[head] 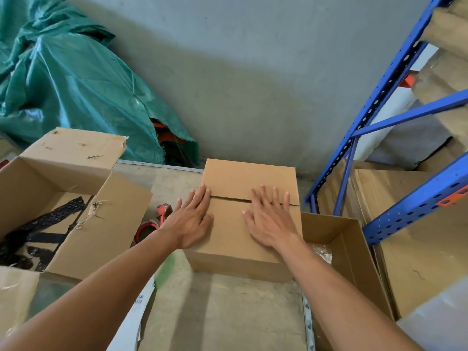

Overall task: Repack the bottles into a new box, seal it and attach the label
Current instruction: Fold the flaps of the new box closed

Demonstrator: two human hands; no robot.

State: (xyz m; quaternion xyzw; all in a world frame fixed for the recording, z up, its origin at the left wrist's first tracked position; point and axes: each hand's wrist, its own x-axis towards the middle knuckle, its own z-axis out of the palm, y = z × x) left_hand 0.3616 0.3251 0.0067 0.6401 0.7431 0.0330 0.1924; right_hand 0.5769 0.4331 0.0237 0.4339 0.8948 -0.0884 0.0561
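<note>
left grip [191,219] and right grip [269,221]: both lie palm down, fingers straight and spread, pinching nothing, and press flat on the top of a closed plain brown cardboard box [243,178]. the left grip lies over the box's left edge, with its outer fingers past that edge. the right grip rests nearer the right edge. the fingertips of both reach across the dark seam [228,198] where the two top flaps meet. the flaps hide what is in the box.

the box stands on a grey counter [228,312], towards its far edge, between the two forearms. just left of the left grip lie a red tape dispenser [163,211] and a red-rimmed roll of tape [147,228], partly hidden by the wrist. further left stands a large worn open cardboard carton [121,211] with torn flaps and black straps [50,219] inside it. a white printed sheet [138,312] lies at the counter's left edge, under the left forearm.

touching the box's right side, lower down, sits a shallow open cardboard carton [336,231] holding crumpled clear plastic [321,252]. beyond it, flat cardboard sheets [417,249] lean under a blue perforated metal rack [379,97]. a green tarpaulin [63,84] is heaped against the grey wall [253,72] at the far left.
</note>
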